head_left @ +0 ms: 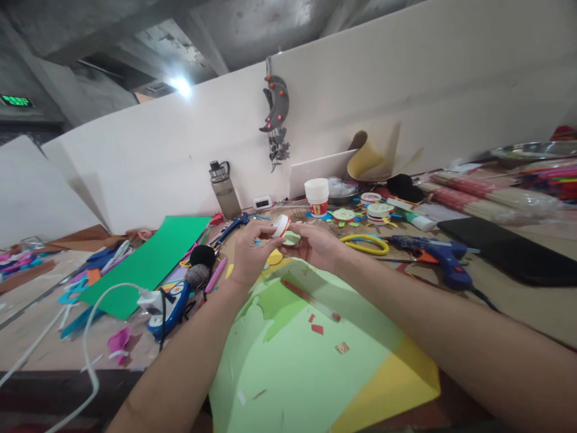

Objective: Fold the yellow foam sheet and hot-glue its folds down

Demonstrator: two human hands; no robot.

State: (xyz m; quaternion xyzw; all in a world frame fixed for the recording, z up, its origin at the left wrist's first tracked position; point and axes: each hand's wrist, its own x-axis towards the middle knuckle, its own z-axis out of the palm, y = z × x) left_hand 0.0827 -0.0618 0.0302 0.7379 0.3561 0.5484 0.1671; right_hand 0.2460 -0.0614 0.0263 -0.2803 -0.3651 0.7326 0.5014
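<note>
Left grip point(252, 245) beside right grip point(321, 245)

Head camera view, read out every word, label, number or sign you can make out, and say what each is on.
"EXIT": on the lit green sign; the characters above it are too blurred.
Too small to read: the dark display on the small white device.
Too blurred to read: the print on the stacked paper cups and the patterned red scrap.
</note>
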